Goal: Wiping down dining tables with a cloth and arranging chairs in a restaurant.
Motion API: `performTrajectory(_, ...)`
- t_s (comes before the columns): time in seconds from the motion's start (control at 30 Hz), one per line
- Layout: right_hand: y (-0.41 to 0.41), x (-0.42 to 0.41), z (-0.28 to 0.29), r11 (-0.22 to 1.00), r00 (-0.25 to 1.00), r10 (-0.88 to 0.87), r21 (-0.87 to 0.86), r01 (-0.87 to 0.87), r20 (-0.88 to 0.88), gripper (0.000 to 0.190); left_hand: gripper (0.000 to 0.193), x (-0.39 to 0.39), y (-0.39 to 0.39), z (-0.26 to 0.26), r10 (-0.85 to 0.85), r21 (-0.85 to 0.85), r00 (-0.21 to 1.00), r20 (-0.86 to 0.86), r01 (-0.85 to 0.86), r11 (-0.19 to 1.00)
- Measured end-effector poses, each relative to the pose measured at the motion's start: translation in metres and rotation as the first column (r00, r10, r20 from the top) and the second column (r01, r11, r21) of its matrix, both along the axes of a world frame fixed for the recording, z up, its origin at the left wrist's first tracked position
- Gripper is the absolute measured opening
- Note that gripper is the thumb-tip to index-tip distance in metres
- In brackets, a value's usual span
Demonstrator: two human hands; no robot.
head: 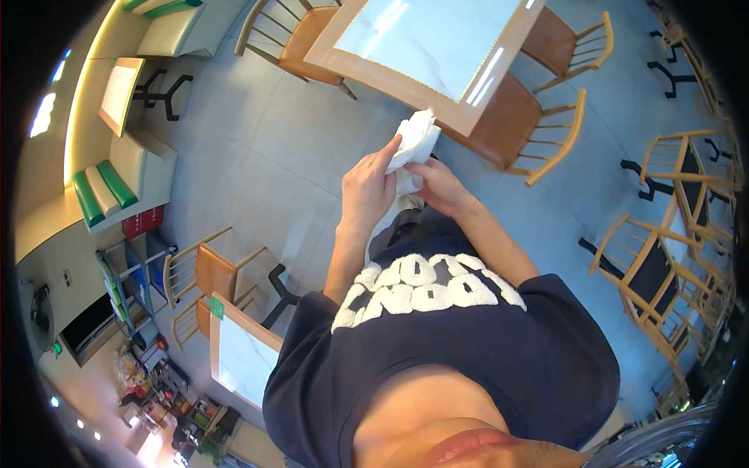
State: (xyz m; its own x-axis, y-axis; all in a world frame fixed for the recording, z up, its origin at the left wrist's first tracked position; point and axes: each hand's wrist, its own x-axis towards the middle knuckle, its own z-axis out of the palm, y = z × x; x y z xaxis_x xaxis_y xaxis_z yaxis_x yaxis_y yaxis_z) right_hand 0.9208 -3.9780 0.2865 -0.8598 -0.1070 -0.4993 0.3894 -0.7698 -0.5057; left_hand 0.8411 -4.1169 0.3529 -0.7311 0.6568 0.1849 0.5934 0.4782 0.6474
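Observation:
Both hands hold a crumpled white tissue or cloth [414, 137] in front of my body; its exact material cannot be told. My left hand [368, 184] grips its near left side, with the thumb or a finger laid along it. My right hand [439, 184] has its fingers at the lower right edge, where a folded white part hangs between the hands. The top of the bundle overlaps the near edge of a wood-rimmed table [386, 73] with a white marble-look top. Some fingertips are hidden behind the white material.
Brown-seated wooden chairs [506, 123] stand at the table's right, and another chair [310, 44] at its left. A second table [246, 351] is at lower left, near more chairs [215, 272]. Padded benches [126, 164] line the left wall. More wooden chairs [649, 269] stand at right.

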Motion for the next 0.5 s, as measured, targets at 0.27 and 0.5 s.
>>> performTrajectory(0.27,0.062,-0.102,-0.016,0.974,0.973,-0.207,-0.067,0.214,0.103,0.041,0.042,-0.082,0.025,-0.009,0.251,0.299,0.931,0.266,-0.327,0.896)
performTrajectory(0.5,0.137,-0.147,-0.018,0.950,0.954,-0.296,0.124,0.288,0.047,0.036,0.048,-0.142,0.063,-0.051,0.247,0.063,0.412,0.877,-0.609,0.790)
